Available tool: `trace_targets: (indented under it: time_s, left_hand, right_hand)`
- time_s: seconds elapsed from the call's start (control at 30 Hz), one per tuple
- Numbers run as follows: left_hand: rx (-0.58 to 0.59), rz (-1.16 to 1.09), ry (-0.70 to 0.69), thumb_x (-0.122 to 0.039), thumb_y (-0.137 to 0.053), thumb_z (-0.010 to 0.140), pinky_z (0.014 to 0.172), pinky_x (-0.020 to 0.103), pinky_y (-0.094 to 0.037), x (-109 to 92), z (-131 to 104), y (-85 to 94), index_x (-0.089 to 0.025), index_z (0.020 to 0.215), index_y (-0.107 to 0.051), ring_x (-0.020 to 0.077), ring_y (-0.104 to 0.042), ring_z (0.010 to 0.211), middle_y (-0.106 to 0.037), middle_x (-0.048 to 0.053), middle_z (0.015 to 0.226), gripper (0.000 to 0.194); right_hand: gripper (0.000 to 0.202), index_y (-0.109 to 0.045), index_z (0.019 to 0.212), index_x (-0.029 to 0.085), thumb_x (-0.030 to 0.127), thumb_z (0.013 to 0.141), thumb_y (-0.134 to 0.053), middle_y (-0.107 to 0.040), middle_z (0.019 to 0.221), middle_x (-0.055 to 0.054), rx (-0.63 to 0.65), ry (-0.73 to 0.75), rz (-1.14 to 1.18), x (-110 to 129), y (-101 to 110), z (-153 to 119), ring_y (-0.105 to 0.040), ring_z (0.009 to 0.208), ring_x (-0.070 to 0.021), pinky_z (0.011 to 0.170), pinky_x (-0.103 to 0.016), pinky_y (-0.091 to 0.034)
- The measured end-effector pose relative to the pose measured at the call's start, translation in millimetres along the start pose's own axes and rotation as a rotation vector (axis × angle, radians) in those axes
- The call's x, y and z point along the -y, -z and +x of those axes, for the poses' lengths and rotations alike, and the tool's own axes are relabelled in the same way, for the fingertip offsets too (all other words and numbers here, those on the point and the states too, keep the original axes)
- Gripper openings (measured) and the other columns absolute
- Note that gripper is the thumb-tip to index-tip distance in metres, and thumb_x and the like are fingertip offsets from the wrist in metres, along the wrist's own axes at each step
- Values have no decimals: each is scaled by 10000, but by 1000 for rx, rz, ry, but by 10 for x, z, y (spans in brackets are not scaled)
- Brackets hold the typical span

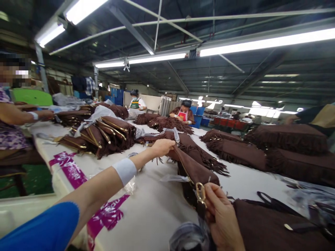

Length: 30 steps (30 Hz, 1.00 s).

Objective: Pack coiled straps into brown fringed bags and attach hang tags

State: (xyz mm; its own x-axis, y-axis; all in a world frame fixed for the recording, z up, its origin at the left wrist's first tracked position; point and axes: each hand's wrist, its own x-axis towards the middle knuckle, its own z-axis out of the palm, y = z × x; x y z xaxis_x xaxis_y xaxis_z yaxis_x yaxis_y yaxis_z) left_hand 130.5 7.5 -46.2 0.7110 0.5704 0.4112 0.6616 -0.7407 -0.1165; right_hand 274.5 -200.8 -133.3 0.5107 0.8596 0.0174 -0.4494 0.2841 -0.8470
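A brown fringed bag point(197, 165) is held up over the white table, with a zipper along its upper edge. My left hand point(163, 148) is closed on the bag's far top corner, near a small plastic-wrapped tab. At the near end, my right hand point(220, 207) pinches a dark strap beside its gold clasp point(200, 192). The clasp sits right by the bag's near corner; whether it is hooked on there, I cannot tell. Clear plastic wrap point(175, 178) hangs from the zipper end. Below the right hand lies a blurred roll-like thing point(187, 237).
Stacked brown bags with gold zippers point(104, 134) lie at the left, and more fringed bags point(240, 150) at the right. A dark brown bag with straps point(272, 223) lies near right. Purple printed tape point(69, 170) marks the table point(141, 216). Co-workers sit left and across.
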Motion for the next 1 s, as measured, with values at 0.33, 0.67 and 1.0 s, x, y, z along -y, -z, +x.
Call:
trace_targets:
  time_s: [0.33, 0.67, 1.0]
  left_hand:
    - [9, -75, 42, -202, -459, 921, 799, 280, -467, 7, 3, 62, -199, 931, -618, 206, -629, 937, -686, 49, 990, 159]
    - [-203, -183, 8, -116, -453, 859, 838, 312, -431, -592, -597, -15, -178, 916, -551, 205, -537, 941, -607, 74, 986, 129]
    - [-18, -910, 242, -251, -568, 835, 601, 220, -381, -959, -1133, -323, -186, 935, -467, 133, -529, 689, -586, -17, 764, 156]
  right_hand:
    - [520, -563, 747, 197, 493, 482, -898, -249, 486, 143, 130, -151, -79, -138, -1, 35, -165, 383, 1, 351, -108, -92]
    - [582, -526, 798, 201, 517, 479, -896, -396, 511, 137, 97, -58, 52, -261, -77, 108, -148, 372, 12, 336, -104, -114]
    - [522, -516, 788, 218, 616, 599, -795, -223, 441, 152, 191, -37, -200, -372, -108, 94, -151, 360, -23, 338, -133, -105]
